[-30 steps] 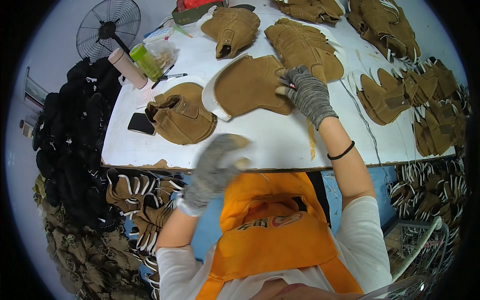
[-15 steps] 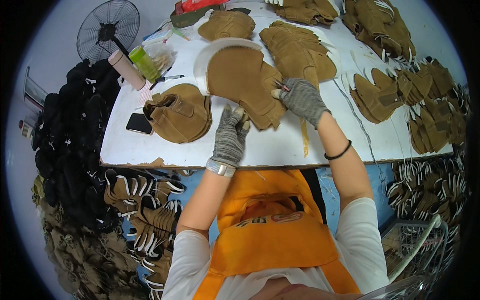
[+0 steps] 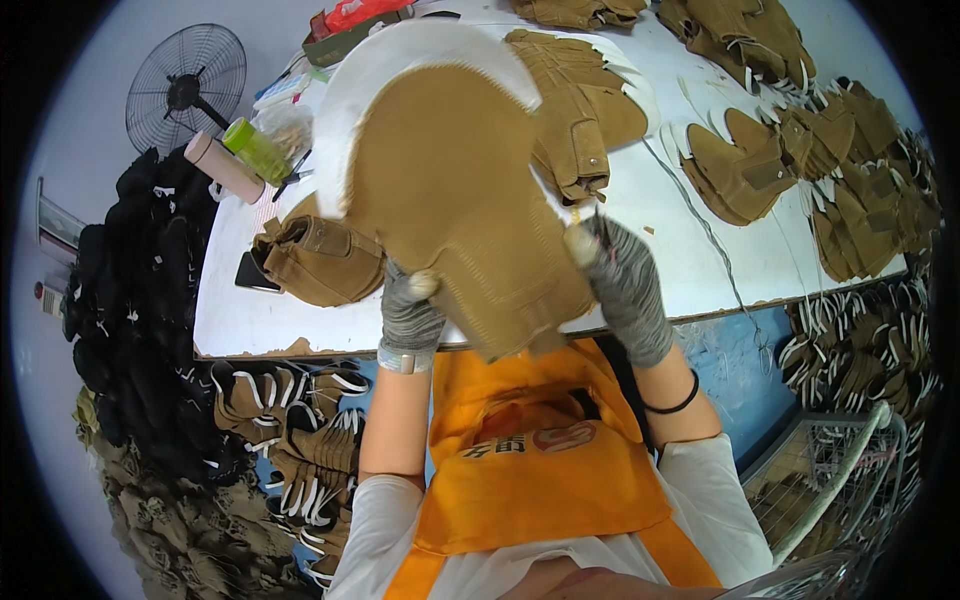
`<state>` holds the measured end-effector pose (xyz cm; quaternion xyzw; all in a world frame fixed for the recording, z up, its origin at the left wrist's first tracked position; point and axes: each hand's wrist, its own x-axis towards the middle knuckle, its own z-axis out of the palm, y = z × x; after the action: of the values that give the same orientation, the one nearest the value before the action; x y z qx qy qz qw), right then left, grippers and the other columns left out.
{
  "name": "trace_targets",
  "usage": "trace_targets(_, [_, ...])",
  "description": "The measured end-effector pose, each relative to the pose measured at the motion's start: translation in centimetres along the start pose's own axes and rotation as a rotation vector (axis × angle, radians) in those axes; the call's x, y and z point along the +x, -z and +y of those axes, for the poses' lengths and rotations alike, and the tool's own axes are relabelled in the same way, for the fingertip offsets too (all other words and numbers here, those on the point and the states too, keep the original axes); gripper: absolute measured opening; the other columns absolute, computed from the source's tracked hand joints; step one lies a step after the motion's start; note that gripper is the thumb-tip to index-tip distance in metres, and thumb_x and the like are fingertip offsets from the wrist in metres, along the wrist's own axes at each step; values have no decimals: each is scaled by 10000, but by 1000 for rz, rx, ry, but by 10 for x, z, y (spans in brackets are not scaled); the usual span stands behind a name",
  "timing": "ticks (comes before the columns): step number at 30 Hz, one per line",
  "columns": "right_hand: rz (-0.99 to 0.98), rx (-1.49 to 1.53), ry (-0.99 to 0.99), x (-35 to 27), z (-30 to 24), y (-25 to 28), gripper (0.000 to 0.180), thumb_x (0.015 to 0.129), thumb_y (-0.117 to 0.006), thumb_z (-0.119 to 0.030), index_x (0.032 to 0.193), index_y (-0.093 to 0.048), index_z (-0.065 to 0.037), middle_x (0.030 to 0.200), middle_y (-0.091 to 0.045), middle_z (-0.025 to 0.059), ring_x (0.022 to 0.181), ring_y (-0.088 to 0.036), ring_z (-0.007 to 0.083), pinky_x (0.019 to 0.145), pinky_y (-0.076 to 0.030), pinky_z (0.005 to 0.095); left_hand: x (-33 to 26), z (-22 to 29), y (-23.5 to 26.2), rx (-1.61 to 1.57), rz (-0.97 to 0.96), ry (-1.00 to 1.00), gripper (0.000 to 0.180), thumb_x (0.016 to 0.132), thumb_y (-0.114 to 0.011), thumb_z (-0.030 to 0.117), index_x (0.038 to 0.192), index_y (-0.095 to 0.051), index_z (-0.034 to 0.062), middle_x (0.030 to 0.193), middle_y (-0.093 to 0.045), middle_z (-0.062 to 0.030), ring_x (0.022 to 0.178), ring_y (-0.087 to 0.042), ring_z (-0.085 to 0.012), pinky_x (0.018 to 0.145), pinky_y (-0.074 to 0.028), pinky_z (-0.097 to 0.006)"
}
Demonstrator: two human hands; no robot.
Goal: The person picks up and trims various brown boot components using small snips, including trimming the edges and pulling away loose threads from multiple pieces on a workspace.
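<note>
Both gloved hands hold a large tan suede boot upper (image 3: 455, 190) with a white fleece edge, lifted above the white worktable (image 3: 700, 270). The left hand (image 3: 408, 315), in a grey knit glove, is closed on the piece's lower left edge, at about seven o'clock on it; the right hand (image 3: 625, 285), also grey-gloved, pinches the lower right edge at about four o'clock. The upper fills the middle of the view, over the table's near edge. A folded tan piece (image 3: 315, 262) lies on the table at nine o'clock of the left hand, beside a dark phone (image 3: 255, 272). A pile of tan uppers (image 3: 575, 110) sits at twelve o'clock of the right hand. A floor fan (image 3: 188, 85) stands at ten o'clock.
</note>
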<state>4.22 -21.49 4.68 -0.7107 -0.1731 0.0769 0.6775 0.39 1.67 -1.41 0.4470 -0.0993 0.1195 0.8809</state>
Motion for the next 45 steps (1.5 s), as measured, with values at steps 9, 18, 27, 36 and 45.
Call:
trace_targets(9, [43, 129, 97, -6, 19, 10, 247, 892, -605, -265, 1026, -643, -61, 817, -604, -3, 758, -531, 93, 693, -444, 246, -18, -15, 26, -623, 294, 4, 693, 824, -574, 487, 1364, -385, 95, 1398, -398, -138, 1270, -389, -341, 1047, -349, -502])
trace_targets(18, [60, -454, 693, -7, 16, -13, 459, 642, -789, -162, 1077, -642, -166, 924, -549, 62, 750, -580, 217, 648, -523, 333, -9, -14, -7, -514, 423, 15, 630, 857, -499, 504, 1335, -430, 99, 1367, -441, -144, 1225, -445, -357, 1022, -375, -525])
trace_targets(27, [212, -530, 759, 10, 45, -14, 238, 833, -596, -102, 1068, -566, -75, 946, -554, 70, 759, -576, 197, 679, -509, 298, -6, -20, -7, -506, 418, 93, 667, 875, -432, 572, 1396, -327, 168, 1435, -345, -110, 1304, -338, -327, 1065, -297, -534])
trace_targets(36, [525, -149, 266, 8, 32, 57, 184, 887, -620, -162, 1004, -582, -25, 898, -592, 54, 857, -569, 178, 773, -483, 314, -4, -30, 8, -213, 297, 58, 625, 928, -434, 495, 1422, -247, 160, 1445, -320, -86, 1311, -323, -266, 1099, -277, -432])
trace_targets(45, [132, -475, 600, 17, 10, 7, 278, 733, -741, -130, 995, -660, -81, 867, -575, 84, 782, -561, 213, 708, -467, 307, -3, -39, 8, -37, 150, 71, 623, 922, -484, 454, 1407, -275, 124, 1421, -362, -93, 1288, -367, -254, 1087, -306, -411])
